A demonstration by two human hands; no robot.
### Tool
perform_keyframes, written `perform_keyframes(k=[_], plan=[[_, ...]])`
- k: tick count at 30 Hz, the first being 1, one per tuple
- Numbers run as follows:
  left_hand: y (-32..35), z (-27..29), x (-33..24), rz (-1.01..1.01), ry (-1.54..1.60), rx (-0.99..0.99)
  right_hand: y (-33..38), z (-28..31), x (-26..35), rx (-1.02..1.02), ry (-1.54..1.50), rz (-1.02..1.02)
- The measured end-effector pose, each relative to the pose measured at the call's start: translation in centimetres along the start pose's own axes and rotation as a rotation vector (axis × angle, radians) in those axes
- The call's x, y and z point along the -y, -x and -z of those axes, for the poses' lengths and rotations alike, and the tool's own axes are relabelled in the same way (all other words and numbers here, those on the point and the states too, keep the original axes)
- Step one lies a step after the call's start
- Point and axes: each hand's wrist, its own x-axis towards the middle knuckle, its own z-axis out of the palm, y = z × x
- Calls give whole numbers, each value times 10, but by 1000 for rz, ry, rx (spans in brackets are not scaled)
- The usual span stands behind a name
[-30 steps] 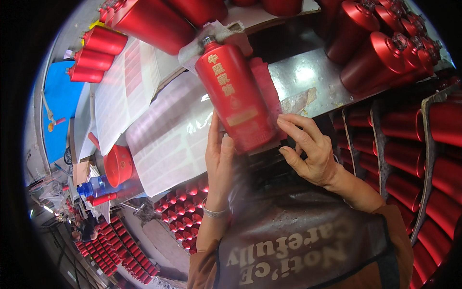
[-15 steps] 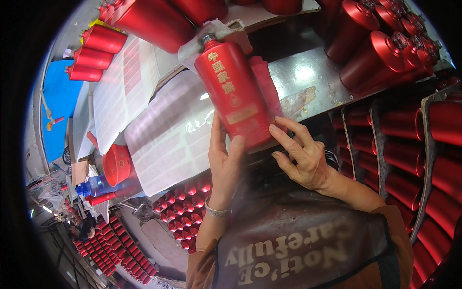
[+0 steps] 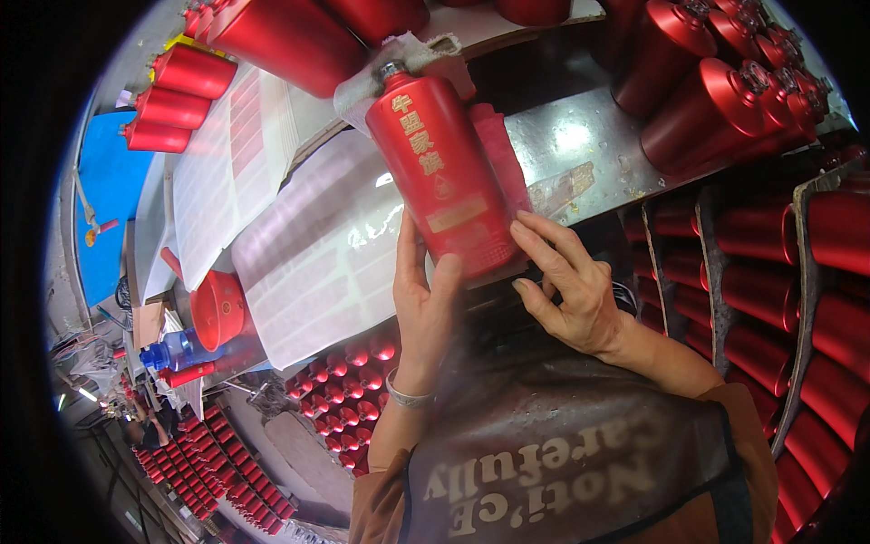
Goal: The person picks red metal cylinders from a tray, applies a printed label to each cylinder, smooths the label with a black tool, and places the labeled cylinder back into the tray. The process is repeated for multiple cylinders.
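Hands steady one red bottle (image 3: 444, 177), lying on a white cloth (image 3: 399, 59) at the table (image 3: 580, 145) edge. Left hand (image 3: 424, 308) cups its base, fingers curled around it; right hand (image 3: 571, 281) rests spread fingertips on its lower side, not clasping. Three red bottles (image 3: 172, 104) lie upper left. Crates (image 3: 779, 272) at right hold more bottles, uncountable. Bottle contents can't be made out.
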Motion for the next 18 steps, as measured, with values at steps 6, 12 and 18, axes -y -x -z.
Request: perform_keyframes(k=[6, 12, 18], plan=[[-1, -1, -1, 3, -13, -17, -6, 0, -2, 5, 32, 18], [-1, -1, 1, -8, 11, -9, 2, -2, -5, 54, 98, -50], [-1, -5, 1, -12, 14, -24, -21, 29, -21, -59, -618, -606]])
